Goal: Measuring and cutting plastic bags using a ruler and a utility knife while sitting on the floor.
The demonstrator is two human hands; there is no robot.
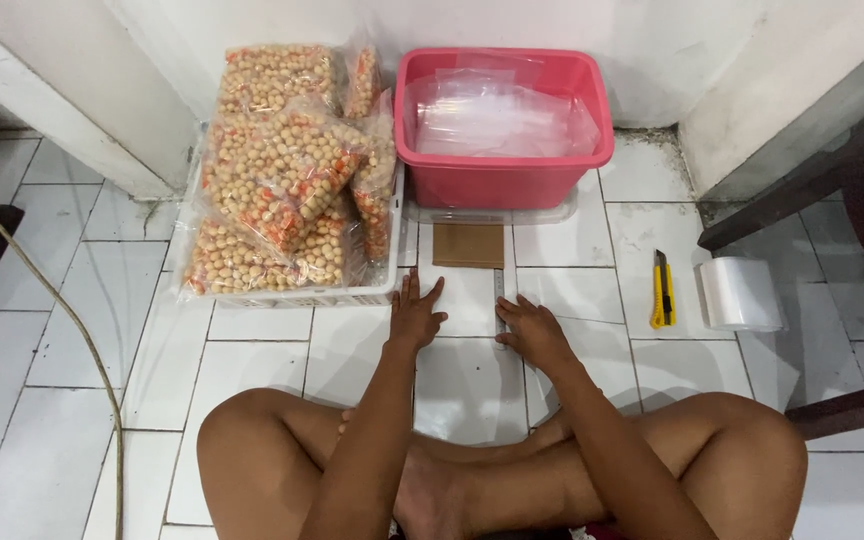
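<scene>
My left hand [415,315] lies flat on the tiled floor with its fingers spread, palm down on what looks like a clear plastic sheet [464,298]. My right hand [532,332] rests over the lower end of a thin metal ruler [499,288] that lies upright along the sheet's right side. Just beyond both hands a brown cardboard rectangle [468,245] lies flat on the floor. My crossed legs fill the bottom of the view.
A pink plastic tub [504,180] of clear bags stands against the wall. Left of it a white basket [302,297] holds several bags of orange-and-cream snacks [282,170]. A yellow utility knife [661,290] and a clear plastic roll [740,294] lie at the right. A cord [72,320] crosses the left floor.
</scene>
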